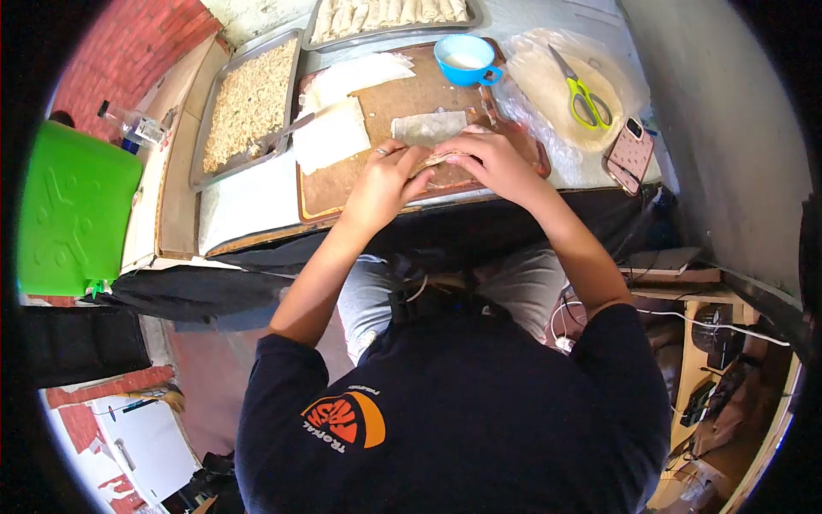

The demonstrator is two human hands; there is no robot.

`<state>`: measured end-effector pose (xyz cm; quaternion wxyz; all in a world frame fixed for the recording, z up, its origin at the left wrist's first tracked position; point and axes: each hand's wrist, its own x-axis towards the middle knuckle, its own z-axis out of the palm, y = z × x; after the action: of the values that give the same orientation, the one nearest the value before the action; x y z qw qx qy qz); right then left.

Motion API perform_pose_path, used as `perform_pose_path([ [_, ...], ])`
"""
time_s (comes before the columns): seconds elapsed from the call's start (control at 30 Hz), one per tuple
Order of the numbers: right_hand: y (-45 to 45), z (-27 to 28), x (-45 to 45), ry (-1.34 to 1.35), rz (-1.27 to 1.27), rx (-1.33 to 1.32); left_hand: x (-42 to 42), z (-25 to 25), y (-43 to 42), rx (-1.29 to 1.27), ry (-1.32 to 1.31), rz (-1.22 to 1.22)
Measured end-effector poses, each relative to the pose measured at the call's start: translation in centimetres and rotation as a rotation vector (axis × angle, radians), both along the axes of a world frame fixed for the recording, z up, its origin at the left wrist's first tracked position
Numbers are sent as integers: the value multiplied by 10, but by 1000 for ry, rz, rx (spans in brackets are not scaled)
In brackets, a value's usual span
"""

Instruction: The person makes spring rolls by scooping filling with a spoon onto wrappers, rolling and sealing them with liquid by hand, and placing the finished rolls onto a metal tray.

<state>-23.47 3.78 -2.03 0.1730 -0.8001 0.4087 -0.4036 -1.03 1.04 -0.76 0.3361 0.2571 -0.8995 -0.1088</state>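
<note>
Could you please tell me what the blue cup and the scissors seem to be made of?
The blue cup looks like smooth, slightly glossy plastic, judging by its bright, even colour. The scissors have slim grey blades, probably smooth metal; their solid yellow-green handles suggest moulded plastic, though rubbery grips are possible.

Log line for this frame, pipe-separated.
left hand: holding rolled wrapper | right hand: holding same wrapper | flat sheets: on board, left | blue cup: on board, far side | scissors, phone: right of board
</note>
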Motion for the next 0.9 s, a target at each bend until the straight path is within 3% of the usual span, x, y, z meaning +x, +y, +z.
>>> perform_pose_path([
  [0.27, 5, 3, 2, -98, -10, 58, 4, -1, -3, 60, 39, -34],
  [0.37, 11, 3, 3, -72, 3, -82, 6, 6, 7, 119, -17, 9],
  [0.57, 21, 1, 7, -246, -79, 152, 8, -1, 1, 80, -7, -26],
  [0.73, 24, 11, 3, -201, -106, 244, 7, 5, -10, 150, 23, -60],
  [0.9, 18, 5, 3, -230, -123, 245, 3, 19, -11, 368, 11, 20],
])
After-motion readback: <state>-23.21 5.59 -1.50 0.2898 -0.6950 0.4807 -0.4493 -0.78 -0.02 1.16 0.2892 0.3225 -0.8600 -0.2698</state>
